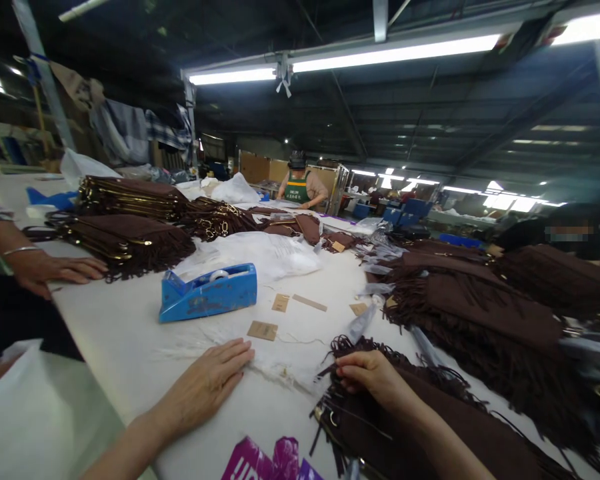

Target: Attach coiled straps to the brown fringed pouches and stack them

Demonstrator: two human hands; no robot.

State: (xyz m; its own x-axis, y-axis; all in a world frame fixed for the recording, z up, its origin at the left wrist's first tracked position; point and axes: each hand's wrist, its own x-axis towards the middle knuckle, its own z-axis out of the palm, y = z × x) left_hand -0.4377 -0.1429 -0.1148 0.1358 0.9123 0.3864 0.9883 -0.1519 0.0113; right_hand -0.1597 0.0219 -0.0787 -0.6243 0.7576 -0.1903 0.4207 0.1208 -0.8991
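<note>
My left hand (213, 377) lies flat on the white table, fingers stretched out, beside a spread of thin whitish strings (280, 373). My right hand (373, 377) is closed in a pinch over the fringed edge of a dark brown bag (430, 407). What its fingertips hold, if anything, is too small to make out. Gold-coloured metal fittings show on the bag's near edge. Just beyond my left fingertips lies a brown cardboard tag (263, 331), and a smaller tag (281, 303) sits behind it.
A blue tape dispenser (207, 293) stands left of centre, before a white plastic bag (265, 257). Fringed brown bags are piled at left (130, 237) and right (485, 293). Another person's hand (55, 267) rests at the left edge; a co-worker (300, 187) stands behind. Purple packaging (260, 460) lies in front.
</note>
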